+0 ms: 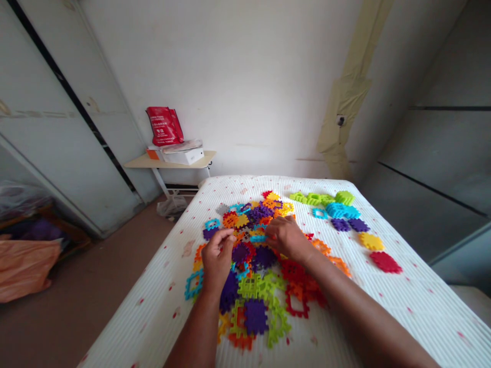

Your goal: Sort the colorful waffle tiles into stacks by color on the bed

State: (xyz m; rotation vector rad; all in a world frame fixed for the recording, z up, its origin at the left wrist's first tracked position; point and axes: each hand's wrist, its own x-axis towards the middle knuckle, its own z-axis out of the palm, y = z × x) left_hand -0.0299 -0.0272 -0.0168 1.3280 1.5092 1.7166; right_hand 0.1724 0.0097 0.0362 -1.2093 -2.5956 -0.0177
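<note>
Many flat notched plastic building tiles in several colours lie in a loose pile on the bed-like surface. My left hand (217,255) is over the pile's left side, fingers loosely bent, with a gap between thumb and forefinger. No piece shows in it. My right hand (287,236) reaches into the middle of the pile, its fingers curled downward. Their tips are hidden, and so is anything in them. Close by are a dark purple tile (264,258) and a light blue piece (258,238). Nearer to me lie green tiles (250,286), another purple tile (255,317) and red frames (297,304).
To the right, tiles are grouped by colour: green (344,198), light blue (341,210), purple (358,225), yellow (371,241) and red (386,262). Behind on the left, a small table (140,162) holds a red bag (164,126) and a white box (187,156).
</note>
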